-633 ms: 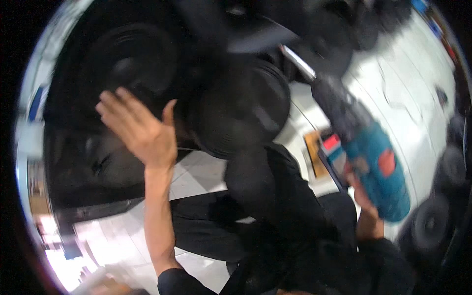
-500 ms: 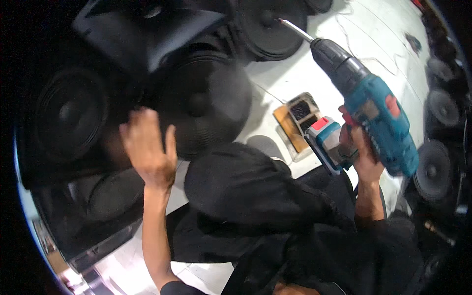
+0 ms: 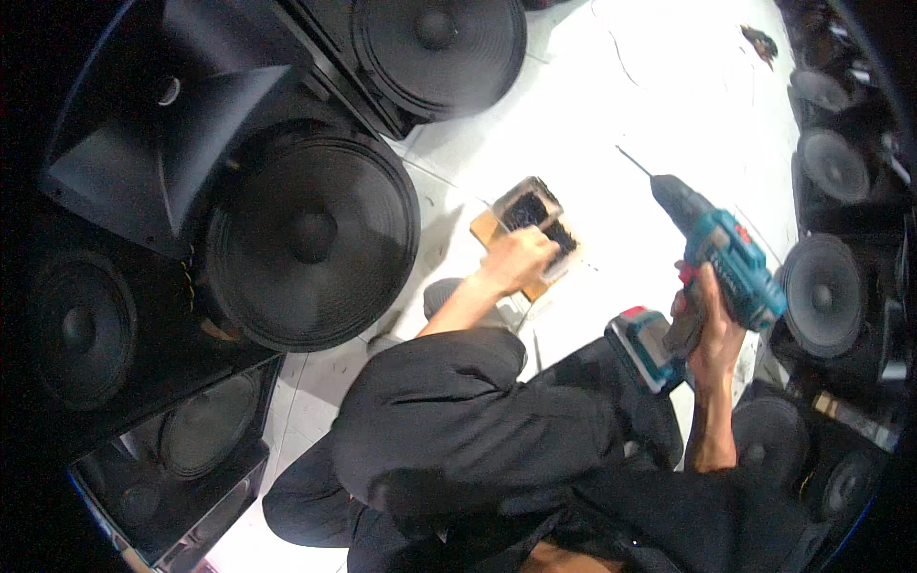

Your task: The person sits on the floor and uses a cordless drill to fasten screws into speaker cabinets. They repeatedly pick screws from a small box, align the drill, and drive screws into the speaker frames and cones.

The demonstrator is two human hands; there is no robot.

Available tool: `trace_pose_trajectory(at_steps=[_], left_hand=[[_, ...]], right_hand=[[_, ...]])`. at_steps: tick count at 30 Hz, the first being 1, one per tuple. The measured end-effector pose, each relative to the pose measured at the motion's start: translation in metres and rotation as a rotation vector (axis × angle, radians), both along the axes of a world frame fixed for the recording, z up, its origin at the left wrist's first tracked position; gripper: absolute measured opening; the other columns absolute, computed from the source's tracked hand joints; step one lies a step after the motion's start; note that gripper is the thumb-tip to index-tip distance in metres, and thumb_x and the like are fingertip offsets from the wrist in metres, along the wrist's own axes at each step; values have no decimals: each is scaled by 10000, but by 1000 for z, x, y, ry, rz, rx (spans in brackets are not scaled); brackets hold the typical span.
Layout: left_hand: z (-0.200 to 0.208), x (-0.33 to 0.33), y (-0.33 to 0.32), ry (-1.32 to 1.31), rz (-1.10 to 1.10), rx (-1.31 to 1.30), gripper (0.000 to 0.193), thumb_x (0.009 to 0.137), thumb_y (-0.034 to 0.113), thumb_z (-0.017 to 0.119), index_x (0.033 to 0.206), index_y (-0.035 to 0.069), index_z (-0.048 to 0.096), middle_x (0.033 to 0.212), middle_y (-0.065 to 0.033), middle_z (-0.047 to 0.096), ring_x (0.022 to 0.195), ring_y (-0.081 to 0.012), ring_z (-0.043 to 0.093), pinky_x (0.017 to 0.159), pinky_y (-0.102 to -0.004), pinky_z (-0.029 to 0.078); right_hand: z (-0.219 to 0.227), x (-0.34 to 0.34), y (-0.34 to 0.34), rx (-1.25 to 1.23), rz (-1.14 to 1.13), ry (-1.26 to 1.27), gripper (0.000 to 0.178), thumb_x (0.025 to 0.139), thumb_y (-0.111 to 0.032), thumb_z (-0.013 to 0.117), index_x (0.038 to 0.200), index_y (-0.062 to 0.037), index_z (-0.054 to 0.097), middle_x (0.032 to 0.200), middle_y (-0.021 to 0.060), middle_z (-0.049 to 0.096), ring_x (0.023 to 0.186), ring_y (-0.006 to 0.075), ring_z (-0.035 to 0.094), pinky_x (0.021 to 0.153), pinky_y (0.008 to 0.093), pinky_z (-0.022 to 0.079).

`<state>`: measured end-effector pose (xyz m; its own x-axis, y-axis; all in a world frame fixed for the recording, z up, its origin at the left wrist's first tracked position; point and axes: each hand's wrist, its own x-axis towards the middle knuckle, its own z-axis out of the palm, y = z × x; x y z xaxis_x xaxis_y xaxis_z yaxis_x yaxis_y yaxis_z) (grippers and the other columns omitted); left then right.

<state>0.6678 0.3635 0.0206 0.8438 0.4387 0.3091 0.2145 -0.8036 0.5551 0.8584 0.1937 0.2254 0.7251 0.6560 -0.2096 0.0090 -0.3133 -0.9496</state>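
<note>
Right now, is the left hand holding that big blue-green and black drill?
No, the right hand holds the drill, while the left hand is at the pale, open-topped box.

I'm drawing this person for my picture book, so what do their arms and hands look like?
The left hand and right hand are bare, with no gloves, and I see no watch or bracelet on either wrist. The right forearm is uncovered too, down to loose, plain black cloth. The left sleeve is hidden.
</note>
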Motion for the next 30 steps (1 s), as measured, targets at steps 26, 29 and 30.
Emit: trace_pose_trajectory(at_steps=[26, 29, 30], left_hand=[[-17, 56, -13, 185, 37, -174, 150, 712, 174, 647, 721, 27, 674, 715, -195, 665, 722, -376, 668, 626, -473, 500], [-5, 35, -15, 170, 139, -423, 135, 708, 112, 657, 765, -10, 675, 749, -229, 664, 750, -409, 662, 658, -492, 509], [-5, 33, -15, 138, 150, -451, 129, 714, 99, 653, 770, -16, 674, 752, -229, 665, 757, -416, 661, 664, -495, 509]], right_hand=[[-16, 4, 2, 43, -68, -11, 352, 944, -309, 637, 1028, 33, 653, 860, 68, 638, 571, 65, 455, 511, 234, 355], [-24, 10, -2, 42, 20, 25, 357, 941, -318, 642, 1036, 26, 651, 836, 43, 628, 576, 64, 450, 512, 230, 346], [-26, 11, -4, 62, 48, 6, 340, 939, -311, 642, 1016, 20, 656, 783, 22, 604, 567, 62, 441, 500, 225, 333]])
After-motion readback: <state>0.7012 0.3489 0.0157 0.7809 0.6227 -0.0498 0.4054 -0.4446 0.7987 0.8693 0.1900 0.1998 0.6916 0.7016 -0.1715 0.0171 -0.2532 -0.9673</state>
